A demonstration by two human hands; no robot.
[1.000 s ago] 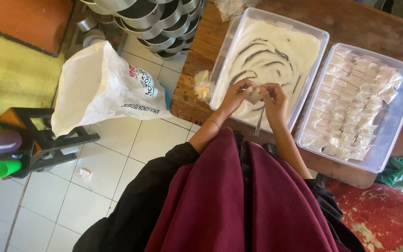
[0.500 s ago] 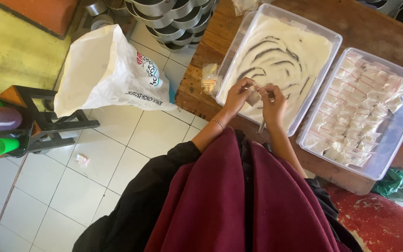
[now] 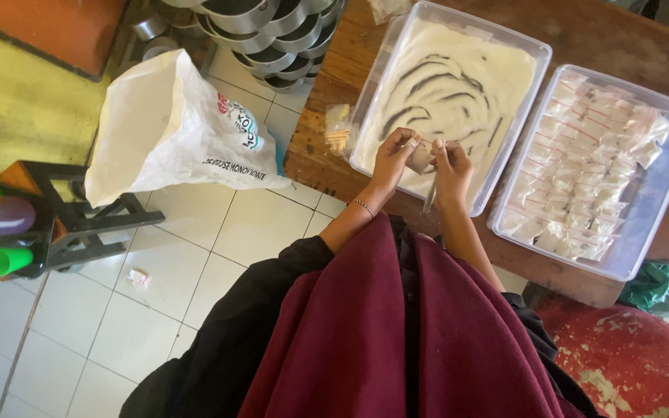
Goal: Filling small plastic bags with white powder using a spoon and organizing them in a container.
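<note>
We see a small clear packet (image 3: 420, 159) held up between both hands, just over the near edge of a tray of white powder (image 3: 458, 77) on the wooden desk (image 3: 327, 93). Our left hand (image 3: 392, 159) has its fingers clamped on the packet from the left side, and our right hand (image 3: 451, 166) pinches the packet's top with fingers together. A thin metal spoon (image 3: 430, 200) hangs down from under our right hand; how it is gripped we cannot tell. A thin bracelet (image 3: 363, 206) sits on our left wrist.

Just right of the powder tray lies a second clear tray (image 3: 660, 209), packed with rows of filled white packets. A small bundle of empty packets (image 3: 338, 128) rests on the desk left of the powder tray. On the tiled floor beside the desk stands a big white sack (image 3: 172, 131), with stacked metal pans (image 3: 272, 39) behind it. A green bag (image 3: 667, 286) lies at the right edge.
</note>
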